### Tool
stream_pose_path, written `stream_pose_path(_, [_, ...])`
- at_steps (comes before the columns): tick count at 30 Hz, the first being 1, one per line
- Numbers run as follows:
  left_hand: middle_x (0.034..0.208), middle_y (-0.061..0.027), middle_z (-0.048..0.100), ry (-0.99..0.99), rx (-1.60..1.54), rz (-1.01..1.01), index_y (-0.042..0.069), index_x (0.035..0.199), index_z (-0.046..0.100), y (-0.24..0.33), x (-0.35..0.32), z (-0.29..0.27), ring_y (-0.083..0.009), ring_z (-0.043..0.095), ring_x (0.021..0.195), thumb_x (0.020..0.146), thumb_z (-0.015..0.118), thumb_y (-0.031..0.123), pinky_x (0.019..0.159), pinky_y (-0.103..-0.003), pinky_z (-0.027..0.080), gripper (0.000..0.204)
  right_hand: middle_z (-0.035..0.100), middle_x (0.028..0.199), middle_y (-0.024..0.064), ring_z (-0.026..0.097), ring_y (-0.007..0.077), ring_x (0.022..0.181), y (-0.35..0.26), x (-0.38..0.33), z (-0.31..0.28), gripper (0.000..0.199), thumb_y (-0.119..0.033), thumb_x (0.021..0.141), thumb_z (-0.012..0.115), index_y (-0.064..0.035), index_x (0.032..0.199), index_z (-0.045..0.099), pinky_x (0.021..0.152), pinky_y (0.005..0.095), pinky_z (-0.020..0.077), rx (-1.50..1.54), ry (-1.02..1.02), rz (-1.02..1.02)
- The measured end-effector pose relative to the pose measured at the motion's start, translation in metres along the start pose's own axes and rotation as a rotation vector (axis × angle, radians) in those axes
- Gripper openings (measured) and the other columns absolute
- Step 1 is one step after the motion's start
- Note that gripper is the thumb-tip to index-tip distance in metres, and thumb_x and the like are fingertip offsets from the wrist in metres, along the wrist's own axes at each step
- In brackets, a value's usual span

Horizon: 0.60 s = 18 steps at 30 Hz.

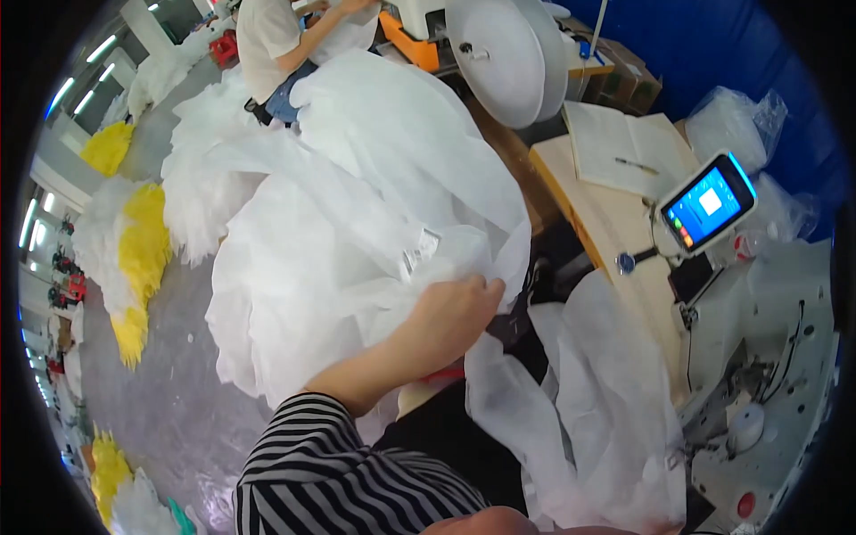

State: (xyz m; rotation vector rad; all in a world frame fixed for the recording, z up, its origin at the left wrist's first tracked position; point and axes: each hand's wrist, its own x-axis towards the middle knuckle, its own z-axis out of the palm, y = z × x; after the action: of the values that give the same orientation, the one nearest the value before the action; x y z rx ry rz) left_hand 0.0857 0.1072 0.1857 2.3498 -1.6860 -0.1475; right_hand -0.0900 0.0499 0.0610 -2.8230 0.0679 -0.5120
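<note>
My left hand (pixel 453 323) is closed on a fold of thin white fabric (pixel 357 232), its arm in a black-and-grey striped sleeve reaching up from the lower edge. The fabric is a large, sheer, billowing heap in front of me. A small white printed label (pixel 421 251) sits on it just above the hand. Another piece of sheer white cloth (pixel 606 392) drapes to the right of the hand, over my dark clothing and down to the lower edge. My right hand does not show clearly anywhere.
A sewing machine (pixel 767 357) stands at the right, beside a lit control screen (pixel 709 203). An open notebook (pixel 624 147) with a pen and a wristwatch (pixel 635 260) lie on the wooden table. A co-worker (pixel 272 53) sits ahead. White and yellow piles (pixel 143 236) lie on the grey floor.
</note>
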Motion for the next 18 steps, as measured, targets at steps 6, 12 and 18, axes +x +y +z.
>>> stream_pose_path(6, [0.076,-0.0094,0.053,0.256,-1.075,-0.036,0.001,0.093,0.043,0.095,-0.025,0.065,-0.0219,0.054,0.065,0.082,0.057,0.000,0.060,-0.033,0.044,0.017,0.055,0.110,0.0162,0.056,0.0297,0.096,-0.043,-0.303,0.031,0.041,-0.007,0.085,0.054,0.0040,0.124,0.045,0.077,0.0350,0.0478,-0.770,0.145,0.891])
stream_pose_path(12, [0.088,-0.0016,0.050,-0.127,-1.788,-0.198,0.005,0.102,0.039,0.219,-0.058,0.137,-0.0043,0.047,0.077,0.092,0.048,0.001,0.062,-0.020,0.042,0.014,0.051,0.128,0.0174,0.055,0.0313,0.107,-0.109,-0.501,-0.027,0.048,-0.006,0.082,0.050,-0.0088,0.130,0.050,0.081,0.0375,0.0491,-0.402,-0.405,1.978])
stream_pose_path(18, [0.083,-0.0051,0.053,-0.215,-1.637,0.052,0.003,0.103,0.038,0.259,-0.108,0.178,-0.0074,0.050,0.073,0.092,0.050,0.002,0.065,-0.021,0.043,0.016,0.064,0.102,0.0148,0.065,0.0213,0.084,-0.272,-0.452,-0.128,0.027,-0.021,0.094,0.047,-0.0027,0.108,0.061,0.071,0.0294,0.0527,-0.552,0.646,1.421])
